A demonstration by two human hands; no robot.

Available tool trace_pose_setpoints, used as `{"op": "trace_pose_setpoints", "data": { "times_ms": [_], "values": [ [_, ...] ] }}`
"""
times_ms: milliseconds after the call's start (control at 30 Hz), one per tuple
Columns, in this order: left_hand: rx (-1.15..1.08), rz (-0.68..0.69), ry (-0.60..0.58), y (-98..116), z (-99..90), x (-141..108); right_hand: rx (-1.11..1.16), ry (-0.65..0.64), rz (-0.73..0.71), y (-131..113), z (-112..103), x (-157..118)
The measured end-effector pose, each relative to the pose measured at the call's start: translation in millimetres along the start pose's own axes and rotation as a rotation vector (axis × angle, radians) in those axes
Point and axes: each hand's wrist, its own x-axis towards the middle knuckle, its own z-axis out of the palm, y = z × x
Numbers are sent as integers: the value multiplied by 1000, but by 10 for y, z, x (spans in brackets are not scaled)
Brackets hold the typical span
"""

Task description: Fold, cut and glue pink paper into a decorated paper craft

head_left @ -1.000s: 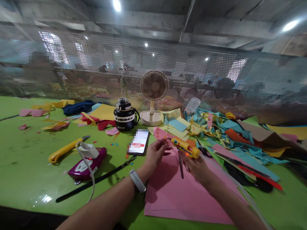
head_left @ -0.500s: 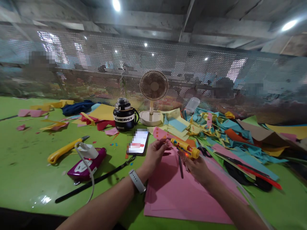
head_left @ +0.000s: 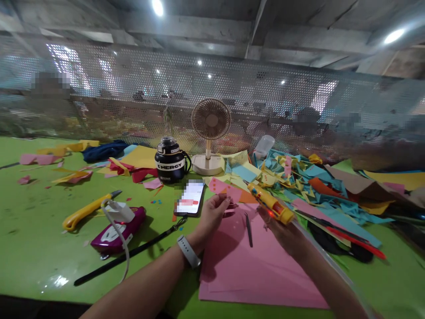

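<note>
My left hand (head_left: 215,213), with a pale watch strap at the wrist, pinches a small pink paper piece (head_left: 234,194) above the pink sheets. My right hand (head_left: 278,228) is wrapped round a yellow hot glue gun (head_left: 271,204) with a small red light glowing on its side. Its dark nozzle end points up and left, apart from the paper piece. Between my hands, dark tweezers (head_left: 249,230) lie on the stack of pink sheets (head_left: 262,274). The fingertips of my right hand are partly hidden under the glue gun.
A phone (head_left: 191,198), black bottle (head_left: 170,161) and small fan (head_left: 211,133) stand ahead. At left are a yellow-handled tool (head_left: 88,212), a purple power bank (head_left: 117,232) with a white plug, and a black strap (head_left: 133,252). Paper scraps (head_left: 299,173) heap at right before a perforated screen (head_left: 133,97).
My right hand has drawn the glue gun right and slightly down, away from my left hand. My left hand stays nearly in place, the pink piece now showing more clearly.
</note>
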Motion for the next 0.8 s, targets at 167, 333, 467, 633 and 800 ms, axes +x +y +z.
{"op": "trace_pose_setpoints", "data": {
  "times_ms": [167,333,467,633,800],
  "values": [
    [-79,-88,65,26,-23,-9,-253,-108,-118,6,-336,67],
    [-124,-145,113,46,-21,-21,-452,-323,-104,339,-782,-159],
    [-127,-152,119,66,-13,-29,-524,-415,9,671,-1248,-367],
    [-128,-126,129,83,-8,-47,-466,-511,11,1043,-1741,-503],
    [-113,-121,127,77,-9,-44,-439,-476,-2,1092,-1834,-570]
  ]
}}
